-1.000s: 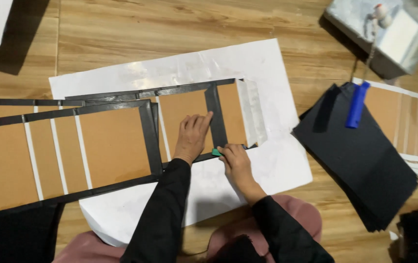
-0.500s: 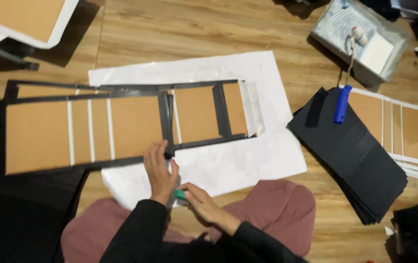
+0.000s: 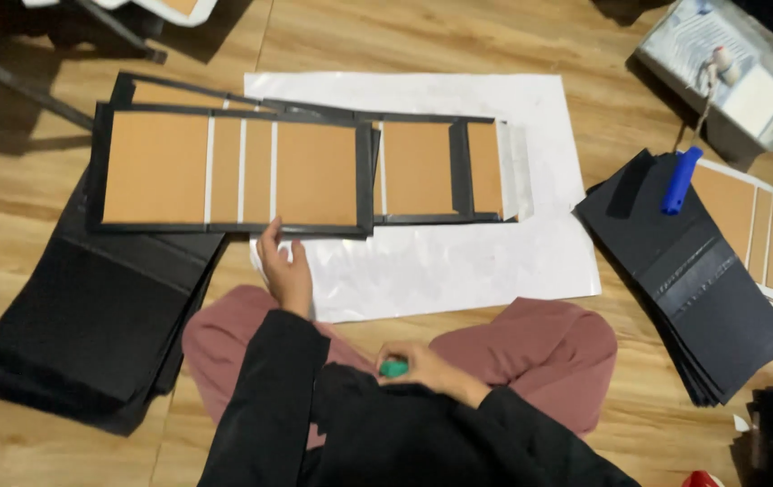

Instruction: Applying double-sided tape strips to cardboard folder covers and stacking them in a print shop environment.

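Left hand [image 3: 285, 271], fingers spread, pressed the 6 o'clock edge of the flat, seemingly stiff, light black-framed tan cardboard panel [image 3: 228, 169]; right hand [image 3: 418, 365] pinched a small green object [image 3: 393, 368].

The folded panel [image 3: 228, 169] shows tan-brown card faces split by thin white stripes and framed in black. Beneath it lies a plain white sheet [image 3: 458, 261] on the honey-brown wooden floor [image 3: 585, 54]. The right hand [image 3: 418, 365] grips a small green object [image 3: 393, 368]. The black sheets [image 3: 693, 271] carry a blue-handled roller [image 3: 680, 180].
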